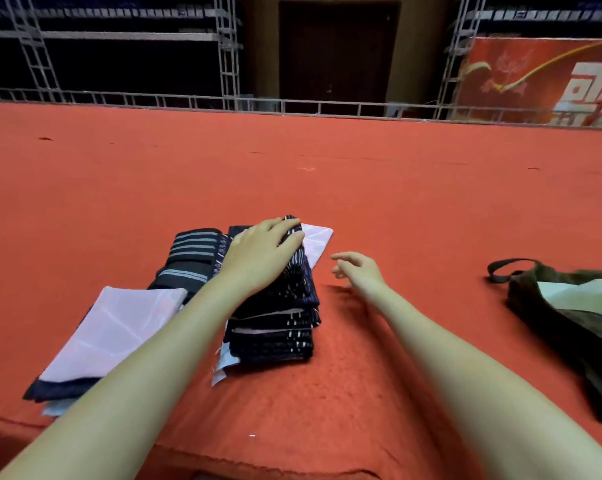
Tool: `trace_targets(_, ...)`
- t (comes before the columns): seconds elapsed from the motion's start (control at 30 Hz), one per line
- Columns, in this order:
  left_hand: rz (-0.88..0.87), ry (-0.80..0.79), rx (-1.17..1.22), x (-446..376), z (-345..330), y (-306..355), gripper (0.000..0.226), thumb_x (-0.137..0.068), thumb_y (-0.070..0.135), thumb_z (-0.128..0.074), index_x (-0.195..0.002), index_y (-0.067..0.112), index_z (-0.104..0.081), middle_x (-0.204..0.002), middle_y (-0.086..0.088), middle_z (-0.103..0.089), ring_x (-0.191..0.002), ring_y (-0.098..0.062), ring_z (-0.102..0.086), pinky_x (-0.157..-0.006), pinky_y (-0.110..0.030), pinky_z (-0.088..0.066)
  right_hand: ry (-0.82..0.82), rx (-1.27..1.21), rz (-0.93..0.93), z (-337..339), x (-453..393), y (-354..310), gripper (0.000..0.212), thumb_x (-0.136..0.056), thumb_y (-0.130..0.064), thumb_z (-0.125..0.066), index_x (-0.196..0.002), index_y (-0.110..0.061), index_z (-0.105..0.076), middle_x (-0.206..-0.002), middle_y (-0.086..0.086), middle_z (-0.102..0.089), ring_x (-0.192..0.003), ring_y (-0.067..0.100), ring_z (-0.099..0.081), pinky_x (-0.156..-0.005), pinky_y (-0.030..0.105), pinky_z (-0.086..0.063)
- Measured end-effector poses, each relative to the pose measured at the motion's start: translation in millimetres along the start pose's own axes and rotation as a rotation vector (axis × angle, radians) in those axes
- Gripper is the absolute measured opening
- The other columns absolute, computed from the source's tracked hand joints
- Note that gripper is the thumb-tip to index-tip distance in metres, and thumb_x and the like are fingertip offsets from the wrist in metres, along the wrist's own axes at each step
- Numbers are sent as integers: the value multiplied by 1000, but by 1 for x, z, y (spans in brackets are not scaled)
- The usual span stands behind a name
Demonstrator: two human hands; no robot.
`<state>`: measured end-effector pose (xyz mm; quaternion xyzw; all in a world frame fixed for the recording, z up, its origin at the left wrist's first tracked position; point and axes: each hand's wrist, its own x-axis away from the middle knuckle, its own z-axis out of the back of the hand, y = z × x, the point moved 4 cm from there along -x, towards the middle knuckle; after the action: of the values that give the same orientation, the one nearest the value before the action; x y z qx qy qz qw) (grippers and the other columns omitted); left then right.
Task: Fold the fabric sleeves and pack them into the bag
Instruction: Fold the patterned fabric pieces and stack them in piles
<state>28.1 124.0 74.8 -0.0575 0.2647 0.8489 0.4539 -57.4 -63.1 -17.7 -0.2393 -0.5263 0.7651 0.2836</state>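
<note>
A: Left hand (263, 251) lies flat on the stack of folded sleeves (275, 320), fingers straight, pressing the dark striped cloth near centre.

B: And the right hand (358, 270)?

A: Hovering just at three o'clock of the stack — fingers loosely curled, holding nothing.

B: The bag (569, 327)?

A: Far out at three o'clock on the red cloth (361, 168), mouth open, something pale inside — hard to tell what. At nine o'clock, a pink-lined sleeve (112, 334) lies flat beside a grey-striped pile (192, 254).
</note>
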Motion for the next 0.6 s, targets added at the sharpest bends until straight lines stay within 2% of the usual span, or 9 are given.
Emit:
trace_targets(0.07,17,-29,7,-3,0,-3,48,-96,51,-24,-140,38,-40,-149,7,-38,-138,-13,-30,-114,-40,-21,-49,86,79,-17,-15,11,27,-93,-4,-52,-117,-7,-64,-104,7,-67,-93,13,-63,-67,5,-44)
trace_targets(0.1,18,-56,-3,-3,-2,-5,56,-92,55,-19,-140,37,-39,-149,7,-37,-138,-13,-30,-113,-39,-22,-106,125,110,-28,-22,15,28,-92,-6,-55,-119,-9,-63,-114,8,-66,-101,13,-61,-78,8,-45)
trace_targets(0.17,-9,-105,-38,-2,-4,-8,75,-80,59,-5,-144,33,-34,-152,9,-33,-138,-13,-28,-113,-38,-22,-215,239,175,-50,-35,22,30,-90,-23,-61,-120,-23,-65,-120,0,-66,-107,10,-59,-96,26,-46)
trace_targets(0.2,-26,-117,-75,-3,-4,-9,78,-77,57,-1,-145,32,-32,-153,11,-31,-139,-13,-27,-113,-39,-22,-238,355,211,-56,-41,25,29,-87,-34,-60,-115,-31,-66,-115,-9,-68,-107,10,-59,-95,35,-46)
trace_targets(0.3,-100,-144,-225,-4,-3,-4,71,-81,42,-3,-144,25,-31,-156,14,-22,-141,-15,-21,-112,-44,-23,-257,652,284,-57,-52,22,23,-78,-47,-52,-96,-40,-64,-86,-20,-60,-104,17,-51,-87,39,-36)
trace_targets(0.37,-123,-152,-254,-5,-2,-2,73,-80,39,-2,-144,22,-31,-157,13,-19,-141,-16,-20,-112,-44,-23,-263,688,310,-55,-60,22,20,-81,-47,-50,-95,-45,-64,-93,-23,-61,-107,16,-43,-89,38,-30)
trace_targets(0.47,-120,-135,-228,-4,-1,-2,79,-76,45,3,-144,22,-32,-156,13,-20,-140,-15,-21,-112,-44,-23,-191,729,376,-56,-70,27,22,-91,-34,-52,-105,-38,-68,-107,-13,-67,-112,18,-45,-88,35,-30)
trace_targets(0.53,-141,-136,-249,-4,-3,-2,65,-87,37,-5,-144,21,-33,-156,13,-21,-140,-16,-21,-112,-46,-23,-124,696,392,-55,-72,28,22,-93,-33,-53,-105,-33,-71,-103,-4,-69,-108,21,-51,-84,36,-34)
trace_targets(0.6,-115,-134,-184,-4,-3,-2,49,-100,29,-13,-144,22,-33,-155,14,-24,-140,-15,-22,-112,-46,-22,-54,559,365,-48,-69,26,21,-92,-34,-56,-93,-24,-74,-93,2,-72,-93,25,-58,-74,36,-38)
